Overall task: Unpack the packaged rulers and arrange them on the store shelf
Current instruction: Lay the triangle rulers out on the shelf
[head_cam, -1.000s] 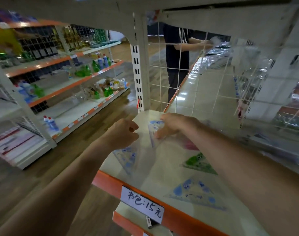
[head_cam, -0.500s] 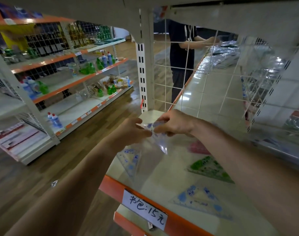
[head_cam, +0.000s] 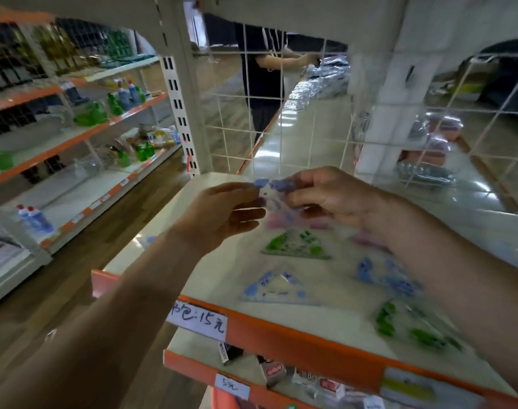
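Peeling calls for opposed pulls: the left hand [head_cam: 222,215] pinches the wrapper's left edge, while the right hand [head_cam: 331,196] pinches the blue ruler [head_cam: 269,187], held above the shelf [head_cam: 296,329]; slide it out level, clear of the laid rulers [head_cam: 296,246].

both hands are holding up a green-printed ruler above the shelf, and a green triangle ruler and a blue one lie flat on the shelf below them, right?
Not quite: the head view shows the ruler pinched between the left hand and right hand is printed blue, not green. The rest holds: a green triangle ruler and a blue one lie flat on the shelf below the hands.
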### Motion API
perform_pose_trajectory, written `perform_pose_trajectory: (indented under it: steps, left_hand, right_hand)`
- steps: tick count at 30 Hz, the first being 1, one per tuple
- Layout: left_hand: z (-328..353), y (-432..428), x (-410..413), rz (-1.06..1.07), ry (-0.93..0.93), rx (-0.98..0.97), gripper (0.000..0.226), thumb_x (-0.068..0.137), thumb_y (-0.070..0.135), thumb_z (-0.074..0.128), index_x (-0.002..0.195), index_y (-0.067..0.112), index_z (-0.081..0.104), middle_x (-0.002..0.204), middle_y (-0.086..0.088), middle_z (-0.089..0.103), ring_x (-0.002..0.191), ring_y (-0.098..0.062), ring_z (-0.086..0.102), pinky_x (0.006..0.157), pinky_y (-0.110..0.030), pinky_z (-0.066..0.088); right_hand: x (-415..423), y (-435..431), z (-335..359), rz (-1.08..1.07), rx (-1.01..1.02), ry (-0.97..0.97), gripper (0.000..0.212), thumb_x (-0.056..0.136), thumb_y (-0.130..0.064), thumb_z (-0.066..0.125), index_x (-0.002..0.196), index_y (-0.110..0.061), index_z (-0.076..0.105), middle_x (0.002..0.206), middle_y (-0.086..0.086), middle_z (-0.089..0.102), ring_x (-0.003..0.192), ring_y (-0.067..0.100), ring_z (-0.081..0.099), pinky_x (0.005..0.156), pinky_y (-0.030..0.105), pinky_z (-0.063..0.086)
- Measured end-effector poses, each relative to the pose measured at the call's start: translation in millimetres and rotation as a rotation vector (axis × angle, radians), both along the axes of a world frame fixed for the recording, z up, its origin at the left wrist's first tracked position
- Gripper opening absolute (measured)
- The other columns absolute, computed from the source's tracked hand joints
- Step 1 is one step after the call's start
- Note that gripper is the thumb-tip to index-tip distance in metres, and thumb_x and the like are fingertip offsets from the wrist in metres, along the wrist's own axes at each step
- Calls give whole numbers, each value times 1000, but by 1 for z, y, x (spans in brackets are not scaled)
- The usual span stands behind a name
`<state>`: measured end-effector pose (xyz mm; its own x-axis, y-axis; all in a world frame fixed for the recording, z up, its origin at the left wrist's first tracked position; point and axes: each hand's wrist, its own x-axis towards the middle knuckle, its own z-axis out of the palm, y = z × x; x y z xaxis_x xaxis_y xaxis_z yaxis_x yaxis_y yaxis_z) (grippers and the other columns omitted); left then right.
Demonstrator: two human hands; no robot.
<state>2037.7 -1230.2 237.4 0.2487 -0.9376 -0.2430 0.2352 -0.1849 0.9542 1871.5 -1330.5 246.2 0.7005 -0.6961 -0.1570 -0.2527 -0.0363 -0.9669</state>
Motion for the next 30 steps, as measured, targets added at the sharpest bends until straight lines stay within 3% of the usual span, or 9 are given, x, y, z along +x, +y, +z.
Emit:
perform_pose_trajectory:
  steps: [4, 8, 12, 19, 23, 25, 27, 30]
  left_hand:
    - [-7, 2, -12, -13, 85, 23, 13, 89, 11, 59, 97, 7, 68, 83, -9, 71, 66, -16, 68, 56, -24, 55]
    - [-11, 4, -1, 44, 115, 53, 12, 91, 10, 56, 96, 8, 66, 80, -7, 70, 65, -15, 68, 56, -24, 56]
    - [-9, 8, 11, 96, 112, 91, 10, 89, 10, 57, 91, 9, 66, 69, -3, 69, 58, -12, 66, 53, -23, 56]
    - [-5, 19, 26, 156, 115, 79, 11, 90, 11, 56, 84, 11, 65, 65, -1, 64, 55, -11, 63, 53, -22, 55]
    - [-5, 28, 32, 185, 110, 79, 12, 89, 10, 57, 82, 10, 66, 65, -2, 63, 53, -12, 62, 54, -23, 55]
    - [-4, 32, 33, 176, 120, 73, 11, 89, 9, 57, 83, 9, 66, 67, -3, 62, 55, -13, 62, 56, -24, 55]
    - [-3, 35, 33, 153, 126, 62, 10, 88, 9, 58, 84, 8, 66, 68, -3, 62, 56, -13, 62, 58, -25, 56]
    - [-2, 35, 27, 109, 111, 32, 10, 89, 9, 57, 87, 8, 66, 69, -4, 62, 57, -14, 62, 58, -25, 56]
  right_hand:
    - [-35, 9, -4, -88, 40, -22, 11, 87, -4, 61, 93, -10, 68, 74, 1, 65, 63, 8, 58, 53, 16, 49]
    - [-67, 10, -6, -116, -16, 25, 20, 90, 3, 52, 99, -7, 68, 81, 7, 64, 67, 10, 57, 60, 19, 49]
    - [-85, 11, -7, -144, -71, 60, 21, 85, 5, 60, 93, -14, 65, 83, 7, 65, 72, 13, 60, 63, 22, 52]
    - [-50, 37, -13, 82, -228, 293, 15, 90, -13, 63, 100, -22, 69, 77, -10, 68, 64, -2, 58, 61, 15, 49]
    - [-20, 51, -24, 161, -254, 298, 18, 84, -15, 69, 102, -18, 71, 76, -13, 67, 61, -5, 56, 59, 14, 45]
    - [-14, 53, -25, 195, -334, 334, 19, 85, -17, 67, 104, -19, 72, 83, -14, 67, 69, -6, 58, 65, 13, 43]
    - [-15, 52, -20, 190, -435, 364, 18, 89, -21, 63, 105, -24, 71, 91, -18, 66, 80, -6, 58, 72, 11, 43]
    - [-19, 48, -9, 32, -412, 226, 14, 91, -24, 59, 94, -33, 69, 80, -23, 63, 71, -11, 56, 64, 2, 41]
